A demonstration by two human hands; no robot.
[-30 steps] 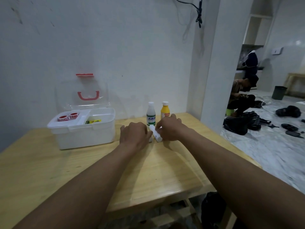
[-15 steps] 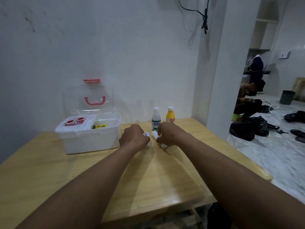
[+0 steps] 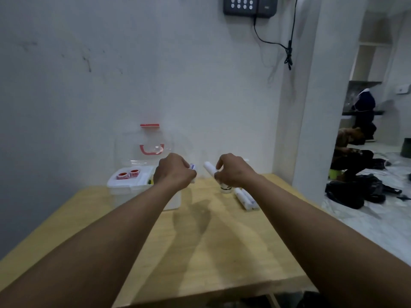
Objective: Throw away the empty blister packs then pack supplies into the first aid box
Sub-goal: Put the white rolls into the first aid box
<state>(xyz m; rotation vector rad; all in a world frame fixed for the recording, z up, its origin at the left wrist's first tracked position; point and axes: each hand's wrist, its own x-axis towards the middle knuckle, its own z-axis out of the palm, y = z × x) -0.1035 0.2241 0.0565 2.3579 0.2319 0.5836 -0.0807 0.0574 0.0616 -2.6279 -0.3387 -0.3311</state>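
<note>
The white first aid box [image 3: 124, 187] stands open at the table's back left, its clear lid [image 3: 151, 143] with red handle upright against the wall. Two red tape rolls [image 3: 127, 174] lie in its tray. My left hand [image 3: 173, 172] is raised beside the box, shut on a small white roll with a blue label [image 3: 193, 167]. My right hand [image 3: 231, 172] is lifted too, shut on a white bandage roll [image 3: 209, 167]. Two more white rolls [image 3: 245, 197] lie on the table under my right wrist. A bottle [image 3: 225, 188] is mostly hidden behind that hand.
The wooden table [image 3: 200, 252] meets the wall at the back, and its right edge drops to a tiled floor. A dark keypad device [image 3: 249, 5] with a hanging cable is on the wall. A person [image 3: 351, 150] sits past the pillar among black bags [image 3: 355, 192].
Both hands have lifted off the table and moved apart, each holding a white roll. The camera view has tilted upward, and the two rolls left on the table are now uncovered.
</note>
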